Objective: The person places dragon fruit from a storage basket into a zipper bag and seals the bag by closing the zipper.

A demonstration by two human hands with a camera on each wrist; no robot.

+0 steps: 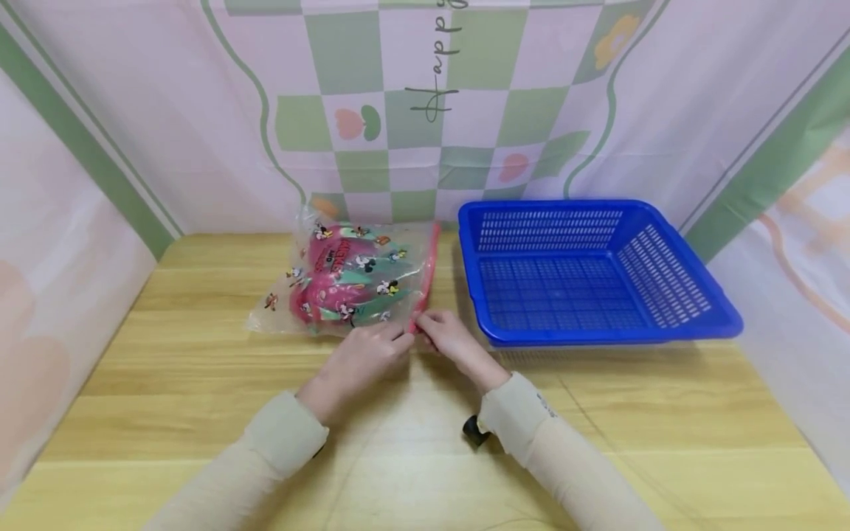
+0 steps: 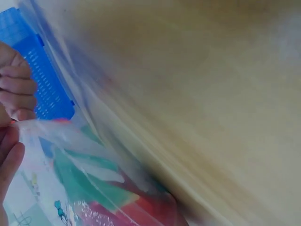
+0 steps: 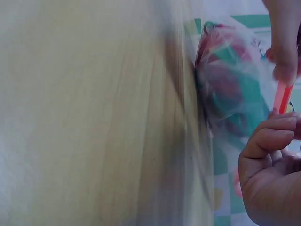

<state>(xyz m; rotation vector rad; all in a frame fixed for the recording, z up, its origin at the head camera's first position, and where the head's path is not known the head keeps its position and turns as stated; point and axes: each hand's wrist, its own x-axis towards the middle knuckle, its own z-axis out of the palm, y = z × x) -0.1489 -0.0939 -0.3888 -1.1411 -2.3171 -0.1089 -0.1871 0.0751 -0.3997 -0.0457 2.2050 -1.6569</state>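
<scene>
A clear plastic zip bag point(image 1: 372, 280) printed with small cartoon figures lies on the wooden table, pink and green contents point(image 1: 332, 287) showing through it. Along its right edge runs a red zip strip point(image 1: 429, 269). At the near end of that strip, my left hand point(image 1: 365, 354) pinches the bag's corner. My right hand point(image 1: 454, 339) meets it there from the right, thumb and fingers pinching the red strip. The right wrist view shows a short length of red strip point(image 3: 282, 96) between the two hands. In the left wrist view the fingertips meet above the bag point(image 2: 89, 174).
A blue plastic basket point(image 1: 598, 332) with slotted walls stands right of the bag. Behind the wooden table point(image 1: 199, 413) hangs a checked, printed cloth point(image 1: 412, 118). A small black object point(image 1: 474, 431) sits at my right cuff.
</scene>
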